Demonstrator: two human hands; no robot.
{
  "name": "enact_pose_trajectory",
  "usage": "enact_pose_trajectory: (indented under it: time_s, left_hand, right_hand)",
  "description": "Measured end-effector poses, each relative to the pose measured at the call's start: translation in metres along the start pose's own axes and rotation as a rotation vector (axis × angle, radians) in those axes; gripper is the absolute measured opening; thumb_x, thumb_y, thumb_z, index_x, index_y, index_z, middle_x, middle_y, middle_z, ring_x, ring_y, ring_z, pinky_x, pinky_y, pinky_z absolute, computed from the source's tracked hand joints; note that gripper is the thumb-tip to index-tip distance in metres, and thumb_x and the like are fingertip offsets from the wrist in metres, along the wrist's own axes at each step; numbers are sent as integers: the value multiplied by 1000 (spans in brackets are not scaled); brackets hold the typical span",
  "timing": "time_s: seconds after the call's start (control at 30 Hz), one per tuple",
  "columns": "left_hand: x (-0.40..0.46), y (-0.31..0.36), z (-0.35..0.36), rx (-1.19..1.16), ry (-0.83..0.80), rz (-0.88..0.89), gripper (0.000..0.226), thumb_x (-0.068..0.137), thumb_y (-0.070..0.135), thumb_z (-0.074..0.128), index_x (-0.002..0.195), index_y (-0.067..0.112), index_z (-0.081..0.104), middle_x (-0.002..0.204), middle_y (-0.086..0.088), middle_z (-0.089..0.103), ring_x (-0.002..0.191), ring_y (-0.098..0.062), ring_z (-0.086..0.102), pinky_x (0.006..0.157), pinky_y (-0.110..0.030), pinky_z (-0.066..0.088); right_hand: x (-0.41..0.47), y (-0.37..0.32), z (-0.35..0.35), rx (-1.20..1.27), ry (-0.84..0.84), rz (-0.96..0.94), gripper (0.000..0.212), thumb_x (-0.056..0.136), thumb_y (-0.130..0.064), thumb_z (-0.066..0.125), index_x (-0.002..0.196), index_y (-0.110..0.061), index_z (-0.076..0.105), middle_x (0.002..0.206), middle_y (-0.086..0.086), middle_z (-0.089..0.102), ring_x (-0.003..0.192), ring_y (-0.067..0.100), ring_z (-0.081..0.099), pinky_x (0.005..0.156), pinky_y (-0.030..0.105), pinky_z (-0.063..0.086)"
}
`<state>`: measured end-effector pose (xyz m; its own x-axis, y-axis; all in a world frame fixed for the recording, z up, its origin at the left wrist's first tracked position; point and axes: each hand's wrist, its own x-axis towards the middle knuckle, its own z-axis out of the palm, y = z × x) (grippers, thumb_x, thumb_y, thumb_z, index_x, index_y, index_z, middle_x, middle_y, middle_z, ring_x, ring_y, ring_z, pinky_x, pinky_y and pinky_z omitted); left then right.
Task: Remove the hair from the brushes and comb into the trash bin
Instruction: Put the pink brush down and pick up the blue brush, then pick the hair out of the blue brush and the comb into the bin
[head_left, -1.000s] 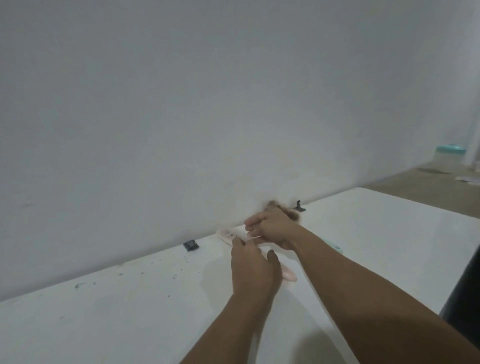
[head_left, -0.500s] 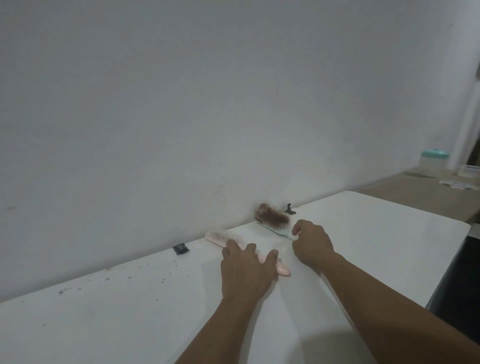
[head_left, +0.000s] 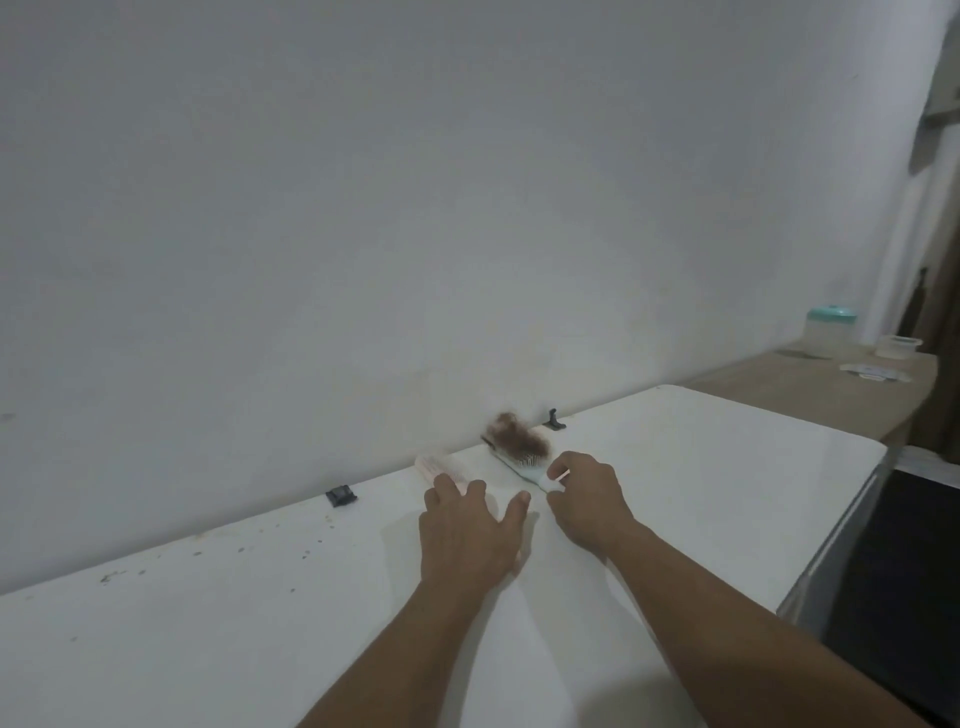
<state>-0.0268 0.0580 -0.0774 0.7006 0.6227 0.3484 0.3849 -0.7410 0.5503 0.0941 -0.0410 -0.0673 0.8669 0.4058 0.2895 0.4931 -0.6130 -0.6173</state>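
Left hand (head_left: 470, 530), palm down with fingers spread wide, lies flat on the white surface (head_left: 208, 623); its fingertips cover the near end of the pink brush (head_left: 439, 466), but no grip on the brush is visible. The pink brush lies flat, bristles up, its head pointing away from the left hand toward the wall (head_left: 415, 208). Right hand (head_left: 587, 499), just right of the left hand and apart from it, is curled, its fingers closed on the handle end of the teal brush (head_left: 524, 465); a thin pale object shows at the fingertips, too blurred to identify. The teal brush lies beyond the right hand, slanting back toward the wall, and sits just right of the pink brush. A brown clump of hair (head_left: 519, 436) fills its bristles at the far end, close to the wall. A small black clip (head_left: 556, 420) stands at the wall just right of the hair; a second black clip (head_left: 341, 495) sits at the surface's rear edge, left of the pink brush. Well to the right of the brushes, on a separate brown counter (head_left: 810, 384), stand a teal-lidded container (head_left: 829, 327) and a small clear tub (head_left: 901, 346). The comb and the trash bin cannot be made out.
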Motion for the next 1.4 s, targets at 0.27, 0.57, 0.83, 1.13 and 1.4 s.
enact_pose_trajectory:
  time_s: [0.27, 0.57, 0.83, 1.13, 1.4]
  left_hand:
    - [-19, 28, -8, -67, 158, 121, 28, 77, 19, 56, 93, 1, 72, 93, -18, 67, 94, -40, 62, 79, -44, 47]
    - [-53, 96, -9, -720, -188, -162, 24, 83, 13, 54, 61, 8, 61, 65, -13, 67, 74, -35, 73, 79, -47, 60]
    - [-98, 144, 7, -1108, -436, -369, 15, 80, -1, 62, 65, -2, 63, 63, -19, 70, 61, -33, 72, 80, -50, 61]
    - [-170, 190, 58, -1145, -608, -239, 15, 94, 7, 59, 80, 3, 55, 91, -20, 63, 75, -30, 67, 48, -31, 59]
    - [-243, 185, 125, -944, -854, -190, 11, 94, 10, 58, 98, 0, 59, 87, -22, 64, 72, -32, 65, 77, -52, 61]
  right_hand:
    - [-36, 4, -32, 110, 37, 34, 19, 77, -9, 61, 91, -21, 59, 102, 6, 63, 83, 20, 60, 58, 21, 42]
    - [-104, 20, -90, 310, 174, 114, 22, 72, -11, 76, 82, -13, 57, 91, 8, 67, 84, 24, 62, 62, 25, 44]
    - [-170, 60, -132, 377, 259, 177, 31, 63, -11, 83, 77, -16, 55, 88, 7, 71, 87, 27, 69, 80, 47, 58]
    - [-250, 112, -175, 381, 357, 276, 14, 75, -21, 75, 84, -18, 65, 85, 4, 70, 84, 21, 69, 78, 39, 58]
    - [-306, 178, -182, 404, 449, 468, 10, 81, -18, 71, 84, -19, 62, 84, 9, 68, 88, 28, 68, 82, 48, 58]
